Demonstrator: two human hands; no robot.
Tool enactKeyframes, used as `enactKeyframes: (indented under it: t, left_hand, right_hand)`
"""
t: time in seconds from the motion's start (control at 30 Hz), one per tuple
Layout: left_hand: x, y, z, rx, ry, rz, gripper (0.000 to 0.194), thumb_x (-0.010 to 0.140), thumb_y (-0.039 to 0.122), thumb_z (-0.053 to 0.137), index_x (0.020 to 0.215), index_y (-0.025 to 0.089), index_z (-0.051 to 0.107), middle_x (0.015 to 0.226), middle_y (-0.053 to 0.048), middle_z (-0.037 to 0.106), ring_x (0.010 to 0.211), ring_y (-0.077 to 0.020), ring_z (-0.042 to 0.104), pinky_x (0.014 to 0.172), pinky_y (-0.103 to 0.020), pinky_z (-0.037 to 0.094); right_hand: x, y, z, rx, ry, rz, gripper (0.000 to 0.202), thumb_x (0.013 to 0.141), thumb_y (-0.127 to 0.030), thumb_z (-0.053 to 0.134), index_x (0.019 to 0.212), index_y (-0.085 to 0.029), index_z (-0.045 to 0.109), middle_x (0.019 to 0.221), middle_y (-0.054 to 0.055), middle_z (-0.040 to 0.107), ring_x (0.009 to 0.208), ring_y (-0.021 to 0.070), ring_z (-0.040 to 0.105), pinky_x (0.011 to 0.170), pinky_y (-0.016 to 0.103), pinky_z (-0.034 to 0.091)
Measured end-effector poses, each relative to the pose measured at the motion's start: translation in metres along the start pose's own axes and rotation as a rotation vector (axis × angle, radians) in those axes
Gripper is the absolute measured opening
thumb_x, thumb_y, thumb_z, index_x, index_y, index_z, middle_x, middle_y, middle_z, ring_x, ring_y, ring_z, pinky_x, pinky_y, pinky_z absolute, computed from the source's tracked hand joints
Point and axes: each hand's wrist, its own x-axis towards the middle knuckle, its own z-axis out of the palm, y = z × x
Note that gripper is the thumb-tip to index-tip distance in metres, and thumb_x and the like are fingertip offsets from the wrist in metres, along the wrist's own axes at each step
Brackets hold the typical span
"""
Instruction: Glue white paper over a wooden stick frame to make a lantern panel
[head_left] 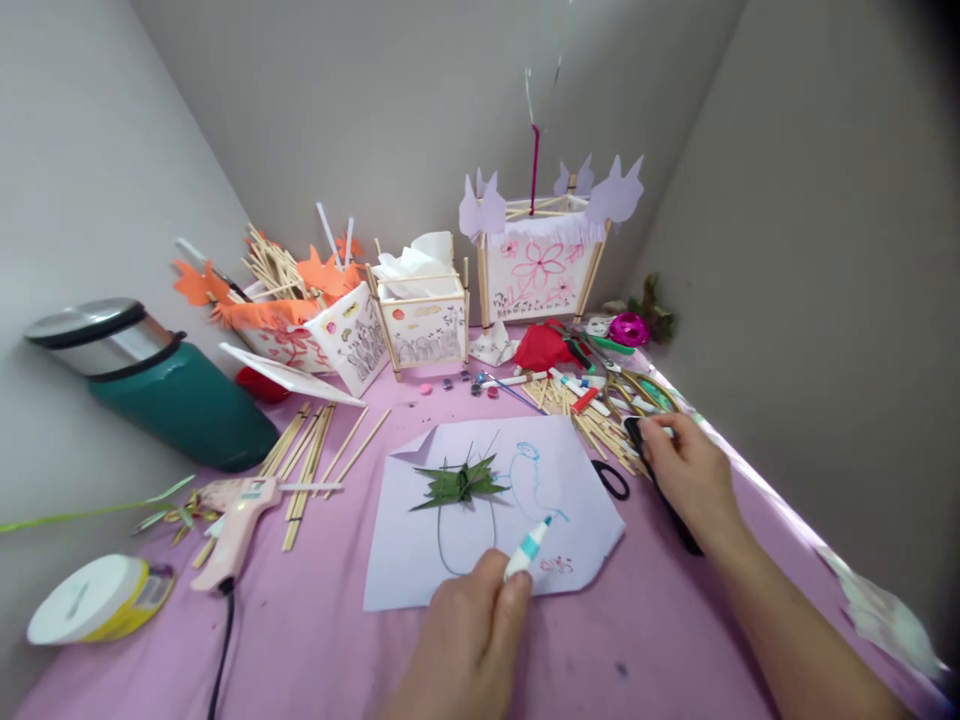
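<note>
My left hand (474, 630) is closed on a blue-tipped marker (529, 550), its tip over the lower right part of a pale sheet (397, 560). Blue curved lines are drawn on the sheet's right side, with small reddish marks below. A bundle of green leaves (459, 484) lies on the sheet above a thin dark loop. To the right of the paper, my right hand (686, 470) has its fingers closed at a long black object (679, 520), beside bamboo sticks (592, 425). Whether something small is also pinched there is unclear.
A pink glue gun (240, 530), a round tub (101, 600) and a tilted teal bottle (180, 400) are at the left. Decorated paper lanterns (540, 270) stand behind. Scissors (626, 390), markers and a black ring (611, 480) lie at the right.
</note>
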Motion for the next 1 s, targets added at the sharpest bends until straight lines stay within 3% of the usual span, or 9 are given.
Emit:
enactKeyframes:
  t: [0.13, 0.2, 0.27, 0.4, 0.5, 0.6, 0.73, 0.83, 1.0]
  left_hand:
    - [0.005, 0.001, -0.007, -0.167, 0.038, -0.039, 0.032, 0.092, 0.044, 0.031, 0.102, 0.021, 0.052, 0.07, 0.002, 0.049, 0.066, -0.0158, 0.042, 0.063, -0.026, 0.03]
    - [0.009, -0.001, -0.005, -0.263, 0.039, -0.064, 0.03, 0.091, 0.042, 0.035, 0.106, 0.021, 0.051, 0.068, 0.003, 0.047, 0.063, -0.015, 0.041, 0.06, -0.025, 0.03]
    - [0.012, -0.003, -0.002, -0.354, 0.036, -0.074, 0.026, 0.09, 0.041, 0.037, 0.098, 0.02, 0.051, 0.062, 0.005, 0.043, 0.059, -0.0135, 0.038, 0.057, -0.025, 0.029]
    - [0.016, -0.007, 0.002, -0.508, -0.012, -0.074, 0.019, 0.09, 0.038, 0.04, 0.082, 0.02, 0.044, 0.055, 0.007, 0.038, 0.052, -0.0103, 0.032, 0.053, -0.024, 0.026]
    - [0.015, -0.007, 0.001, -0.497, -0.039, -0.059, 0.022, 0.091, 0.037, 0.038, 0.077, 0.021, 0.04, 0.054, 0.007, 0.04, 0.05, -0.0095, 0.034, 0.051, -0.023, 0.028]
    - [0.014, -0.006, -0.01, -0.311, -0.003, 0.016, 0.035, 0.095, 0.043, 0.031, 0.075, 0.019, 0.047, 0.057, 0.004, 0.047, 0.053, -0.0108, 0.044, 0.055, -0.025, 0.036]
    - [0.024, -0.017, -0.028, 0.156, 0.292, 0.235, 0.037, 0.098, 0.035, 0.026, 0.108, 0.017, 0.057, 0.096, -0.008, 0.065, 0.09, -0.019, 0.061, 0.08, -0.034, 0.048]
    - [0.041, -0.036, -0.032, 0.553, 0.384, 0.388, 0.044, 0.097, 0.032, 0.032, 0.133, 0.009, 0.042, 0.141, -0.02, 0.044, 0.131, -0.0285, 0.042, 0.103, -0.047, 0.041]
    - [0.06, -0.059, -0.021, 0.917, 0.283, 0.465, 0.063, 0.093, 0.042, 0.044, 0.139, 0.0, 0.033, 0.148, -0.025, 0.03, 0.14, -0.0329, 0.025, 0.109, -0.051, 0.036]
  right_hand:
    - [-0.01, -0.007, 0.001, -0.463, -0.041, -0.19, 0.033, 0.086, -0.044, 0.053, 0.108, -0.022, 0.065, 0.07, 0.004, 0.066, 0.062, 0.023, 0.06, 0.055, 0.031, 0.039]
    - [-0.028, -0.021, 0.0, -0.386, 0.003, -0.41, 0.026, 0.091, -0.036, 0.05, 0.104, -0.02, 0.066, 0.086, 0.007, 0.068, 0.076, 0.0219, 0.064, 0.064, 0.031, 0.044]
    - [-0.049, -0.038, -0.001, -0.21, -0.076, -0.658, 0.022, 0.093, -0.028, 0.049, 0.103, -0.019, 0.066, 0.096, 0.006, 0.066, 0.083, 0.0176, 0.063, 0.072, 0.028, 0.046]
    - [-0.087, -0.064, 0.003, -0.108, -0.329, -0.986, 0.031, 0.092, -0.013, 0.044, 0.117, -0.02, 0.061, 0.088, 0.005, 0.062, 0.073, 0.0139, 0.059, 0.063, 0.025, 0.043]
    - [-0.101, -0.07, 0.011, -0.091, -0.299, -1.082, 0.028, 0.092, -0.012, 0.044, 0.111, -0.018, 0.063, 0.077, 0.003, 0.06, 0.065, 0.0143, 0.054, 0.058, 0.026, 0.038]
    - [-0.095, -0.066, 0.015, -0.098, -0.26, -1.036, 0.023, 0.092, -0.014, 0.045, 0.103, -0.017, 0.065, 0.079, 0.005, 0.061, 0.068, 0.0155, 0.055, 0.06, 0.028, 0.039]
    - [-0.073, -0.064, 0.013, 0.067, -0.316, -0.718, 0.019, 0.091, -0.02, 0.05, 0.104, -0.02, 0.064, 0.088, 0.005, 0.063, 0.077, 0.016, 0.06, 0.067, 0.028, 0.044]
    - [-0.063, -0.072, 0.014, 0.274, -0.384, -0.382, 0.019, 0.089, -0.034, 0.055, 0.098, -0.022, 0.065, 0.087, 0.005, 0.065, 0.078, 0.0176, 0.061, 0.065, 0.028, 0.047]
    - [-0.052, -0.094, 0.026, 0.558, -0.52, -0.055, 0.027, 0.088, -0.044, 0.054, 0.093, -0.018, 0.06, 0.065, 0.0, 0.06, 0.056, 0.0127, 0.055, 0.052, 0.024, 0.044]
